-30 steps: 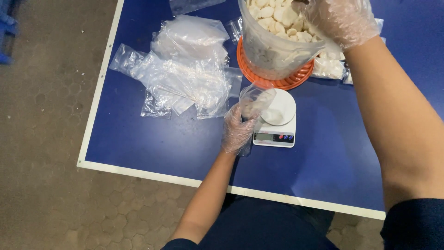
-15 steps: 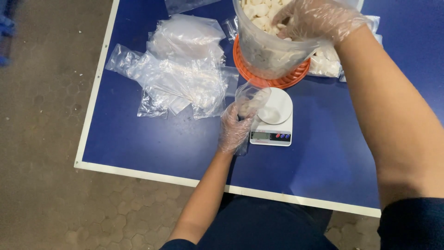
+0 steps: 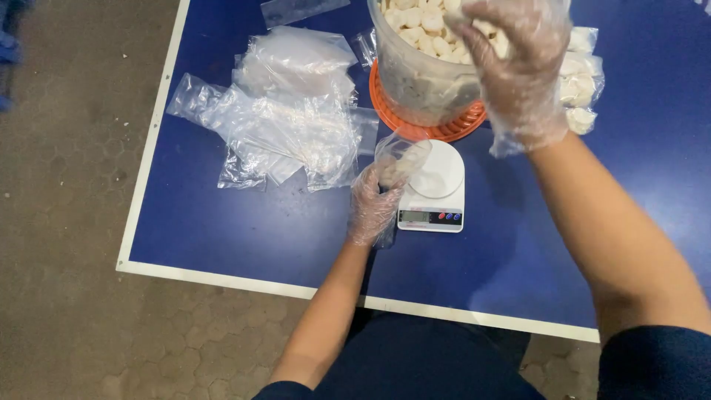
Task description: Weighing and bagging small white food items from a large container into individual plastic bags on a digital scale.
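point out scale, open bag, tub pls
scale [image 3: 437, 194], head view, on its white platform.
open bag [image 3: 400, 157], head view, on its clear mouth, held by left hand [image 3: 372, 211].
tub [image 3: 418, 89], head view, on its clear wall.

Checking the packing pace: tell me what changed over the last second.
The right hand came down from the tub's rim and now lifts pale pieces off the tub. The left hand stayed, holding the small bag open beside the scale. The bag pile is unchanged.

A blue tabletop [image 3: 244, 237] with a white edge fills most of the view and runs past the top and right borders. Its near left corner juts over a floor [image 3: 67, 296] of dull brown hexagonal pavers, stained and worn. A blue object [image 3: 9, 52], blurred, sits at the far left. The light is even and soft.
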